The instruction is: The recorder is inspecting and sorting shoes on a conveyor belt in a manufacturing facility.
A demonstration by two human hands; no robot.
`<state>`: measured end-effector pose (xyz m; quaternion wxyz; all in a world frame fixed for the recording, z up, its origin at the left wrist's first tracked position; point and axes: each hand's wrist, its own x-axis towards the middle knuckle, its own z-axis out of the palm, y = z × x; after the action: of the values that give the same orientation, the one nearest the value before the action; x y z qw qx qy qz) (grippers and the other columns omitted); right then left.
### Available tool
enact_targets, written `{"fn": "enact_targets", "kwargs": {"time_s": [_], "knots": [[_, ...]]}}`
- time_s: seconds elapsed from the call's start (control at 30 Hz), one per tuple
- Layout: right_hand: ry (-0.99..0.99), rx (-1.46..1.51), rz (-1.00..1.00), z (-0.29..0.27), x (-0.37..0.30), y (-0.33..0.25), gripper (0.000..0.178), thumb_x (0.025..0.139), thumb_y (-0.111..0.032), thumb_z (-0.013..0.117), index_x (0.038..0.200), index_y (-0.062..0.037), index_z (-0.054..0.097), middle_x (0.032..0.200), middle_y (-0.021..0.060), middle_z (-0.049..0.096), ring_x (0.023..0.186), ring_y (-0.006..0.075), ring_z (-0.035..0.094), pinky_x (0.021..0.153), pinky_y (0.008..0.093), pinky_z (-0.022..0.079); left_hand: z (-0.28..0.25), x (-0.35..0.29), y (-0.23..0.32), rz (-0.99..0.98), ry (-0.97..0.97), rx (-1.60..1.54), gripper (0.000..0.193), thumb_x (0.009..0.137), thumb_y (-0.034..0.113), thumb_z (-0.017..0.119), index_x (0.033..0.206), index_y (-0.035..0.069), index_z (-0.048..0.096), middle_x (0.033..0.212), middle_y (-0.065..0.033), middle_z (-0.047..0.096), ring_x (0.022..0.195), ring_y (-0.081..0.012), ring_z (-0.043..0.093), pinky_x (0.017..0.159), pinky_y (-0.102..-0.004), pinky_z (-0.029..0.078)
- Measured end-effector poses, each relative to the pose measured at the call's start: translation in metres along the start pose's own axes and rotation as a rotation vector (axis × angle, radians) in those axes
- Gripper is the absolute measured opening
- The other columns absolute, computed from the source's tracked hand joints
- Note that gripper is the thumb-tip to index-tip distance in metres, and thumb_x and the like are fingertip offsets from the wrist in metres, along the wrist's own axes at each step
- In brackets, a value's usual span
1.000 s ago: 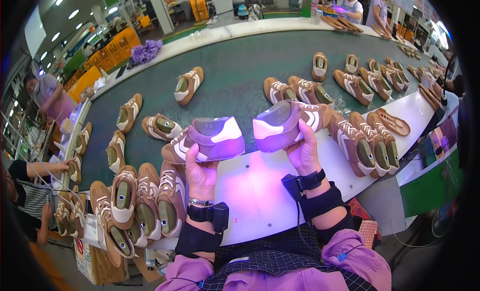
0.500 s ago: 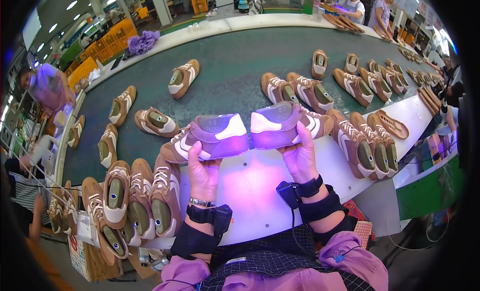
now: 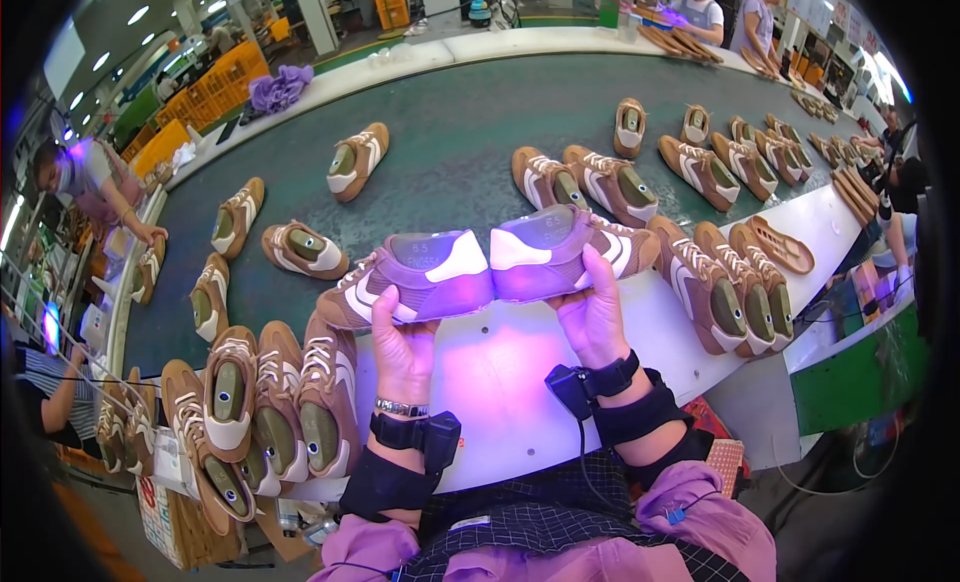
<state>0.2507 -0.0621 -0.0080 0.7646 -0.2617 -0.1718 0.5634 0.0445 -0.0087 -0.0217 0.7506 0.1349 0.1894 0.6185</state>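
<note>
My left hand (image 3: 402, 347) grips a brown sneaker (image 3: 415, 279) with a white heel patch, its toe turned left. In my right hand (image 3: 590, 312) is a matching sneaker (image 3: 560, 252), toe to the right. The two heels face each other almost touching, lit purple over the white work ledge (image 3: 500, 402). Fingers of both hands wrap beneath the shoes, thumbs on the near sides. Beside my left hand stands a row of brown sneakers (image 3: 328, 392); three more sneakers (image 3: 700, 292) lie to the right of my right hand.
A green conveyor belt (image 3: 450, 132) beyond the ledge carries several sneakers (image 3: 358, 162). A loose brown sole (image 3: 780, 244) rests on the right ledge. At the far left a co-worker (image 3: 95, 182) reaches to a shoe; other people (image 3: 760, 27) stand at the back right.
Both held sneakers have shifted slightly left, their heels now closer together. Shoes on the belt have moved slightly left. The co-worker at left now has a hand at a shoe.
</note>
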Motion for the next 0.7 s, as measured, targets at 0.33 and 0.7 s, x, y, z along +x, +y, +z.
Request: {"fn": "enact_targets", "kwargs": {"time_s": [0.33,0.7], "knots": [[-0.02,0.024,-0.004,0.0004,0.0002,0.0034,0.045,0.087,-0.032,0.057,0.121,-0.0051,0.045,0.114,0.0096,0.057,0.103,0.0198,0.058,0.087,0.0358,0.05,-0.0024,0.0005,-0.0008,0.004,0.003,0.016,0.051,0.079,0.021,0.062,0.123,0.003,0.044,0.116,-0.0109,0.055,0.104,-0.0249,0.057,0.089,-0.0397,0.051],[-0.005,-0.07,-0.023,0.0009,0.0002,0.0049,0.045,0.088,-0.032,0.056,0.122,-0.0053,0.045,0.115,0.0088,0.057,0.103,0.0188,0.058,0.087,0.0363,0.049,-0.0075,0.0016,0.0025,0.07,-0.051,0.125,0.049,0.081,0.022,0.06,0.124,0.003,0.043,0.116,-0.01,0.055,0.103,-0.0227,0.057,0.087,-0.0378,0.051]]}}
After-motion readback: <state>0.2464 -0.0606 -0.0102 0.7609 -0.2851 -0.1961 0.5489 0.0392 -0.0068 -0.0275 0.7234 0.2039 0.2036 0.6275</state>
